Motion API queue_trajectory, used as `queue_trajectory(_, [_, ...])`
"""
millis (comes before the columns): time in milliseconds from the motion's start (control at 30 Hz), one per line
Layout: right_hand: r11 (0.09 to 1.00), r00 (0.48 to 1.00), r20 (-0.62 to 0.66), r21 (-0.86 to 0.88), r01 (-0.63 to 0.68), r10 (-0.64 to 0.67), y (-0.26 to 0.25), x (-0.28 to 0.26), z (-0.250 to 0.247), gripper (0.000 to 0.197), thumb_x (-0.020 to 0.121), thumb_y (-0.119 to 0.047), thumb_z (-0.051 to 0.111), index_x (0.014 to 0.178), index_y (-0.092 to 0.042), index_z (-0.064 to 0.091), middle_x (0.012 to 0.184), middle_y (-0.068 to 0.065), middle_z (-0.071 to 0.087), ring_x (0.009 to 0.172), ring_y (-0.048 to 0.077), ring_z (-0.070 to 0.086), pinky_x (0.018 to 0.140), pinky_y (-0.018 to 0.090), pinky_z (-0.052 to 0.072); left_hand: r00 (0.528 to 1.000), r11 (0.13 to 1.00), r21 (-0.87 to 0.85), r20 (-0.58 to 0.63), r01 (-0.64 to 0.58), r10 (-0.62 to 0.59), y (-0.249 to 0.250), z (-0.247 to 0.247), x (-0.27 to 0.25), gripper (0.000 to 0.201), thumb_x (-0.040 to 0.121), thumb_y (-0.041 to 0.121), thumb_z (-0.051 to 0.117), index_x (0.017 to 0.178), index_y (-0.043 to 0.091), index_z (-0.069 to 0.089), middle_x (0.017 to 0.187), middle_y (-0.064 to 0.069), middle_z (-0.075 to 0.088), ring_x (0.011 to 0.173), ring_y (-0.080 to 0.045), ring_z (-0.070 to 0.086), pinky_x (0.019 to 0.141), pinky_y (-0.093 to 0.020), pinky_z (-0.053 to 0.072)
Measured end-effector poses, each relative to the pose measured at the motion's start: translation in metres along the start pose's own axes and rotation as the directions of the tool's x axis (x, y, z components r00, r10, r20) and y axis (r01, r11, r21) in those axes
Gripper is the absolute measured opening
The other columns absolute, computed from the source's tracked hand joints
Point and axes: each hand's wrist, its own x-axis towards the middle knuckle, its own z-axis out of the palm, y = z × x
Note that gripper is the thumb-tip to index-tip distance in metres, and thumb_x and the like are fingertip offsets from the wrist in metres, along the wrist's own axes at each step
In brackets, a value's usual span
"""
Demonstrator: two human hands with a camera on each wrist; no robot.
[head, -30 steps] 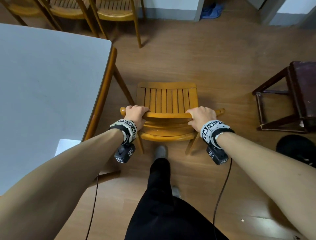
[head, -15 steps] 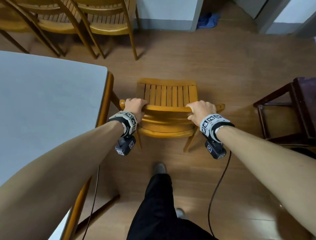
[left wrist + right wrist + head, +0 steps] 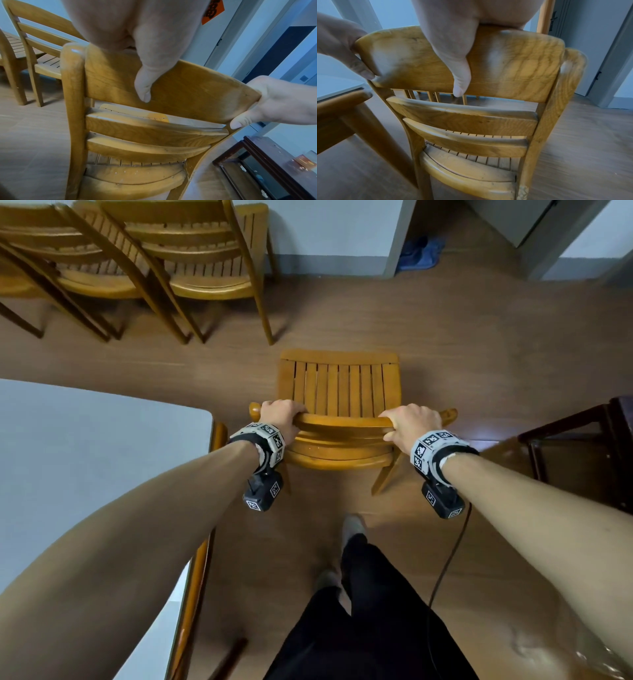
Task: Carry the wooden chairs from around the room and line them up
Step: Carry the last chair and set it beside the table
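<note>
A yellow wooden chair [image 3: 339, 386] with a slatted seat stands straight ahead of me, its back towards me. My left hand [image 3: 282, 414] grips the left end of its top back rail [image 3: 180, 83], thumb down the rail's near face. My right hand [image 3: 409, 421] grips the right end of the same rail [image 3: 505, 65] in the same way. Several matching wooden chairs [image 3: 191, 265] stand side by side against the far wall at the upper left. Whether the held chair's legs touch the floor is hidden.
A white-topped table [image 3: 85, 460] with a wooden edge fills the left side, close to my left arm. A dark brown side table [image 3: 589, 446] stands at the right. Blue slippers [image 3: 419, 253] lie by the far wall. Bare wooden floor lies between the held chair and the row.
The held chair and I have moved forward past the table's corner towards the row of chairs, which now shows much more fully. Both hands keep the same grip.
</note>
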Motion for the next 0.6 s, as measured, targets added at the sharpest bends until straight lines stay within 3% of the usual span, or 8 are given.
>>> queue_trajectory(333, [1.000,1.000,0.007,0.001,0.016,-0.016,0.036,0.204,-0.103,0.013,0.088,-0.037,0.073,0.100,-0.034,0.069,0.083,-0.005,0.065,0.083,0.023,0.060,0.072,0.033,0.044,0.997,0.997,-0.030,-0.009,0.072,-0.073,-0.012,-0.103,0.187,0.028,0.088,0.009,0.061,0.111,0.023,0.069,0.099,0.002,0.064,0.107,-0.028,0.057,0.097,-0.040,0.034])
queue_trajectory(467, [0.999,0.999,0.029,-0.043,0.029,-0.028,0.049,0.274,-0.127,0.009,0.089,-0.039,0.072,0.094,-0.033,0.068,0.080,-0.005,0.064,0.081,0.023,0.061,0.071,0.033,0.045,0.995,0.995,-0.036,0.024,0.095,-0.095,-0.020,-0.125,0.253,0.031,0.090,0.009,0.060,0.115,0.024,0.068,0.109,-0.001,0.067,0.110,-0.027,0.056,0.100,-0.039,0.033])
queue_trajectory(600, [0.997,0.998,0.037,-0.060,0.049,-0.046,0.057,0.343,-0.152,0.008,0.090,-0.039,0.071,0.096,-0.034,0.068,0.081,-0.005,0.063,0.081,0.023,0.059,0.071,0.033,0.045,0.995,0.994,-0.048,0.010,0.097,-0.096,-0.033,-0.146,0.319,0.033,0.090,0.007,0.057,0.114,0.028,0.067,0.106,0.002,0.066,0.110,-0.025,0.056,0.099,-0.039,0.033])
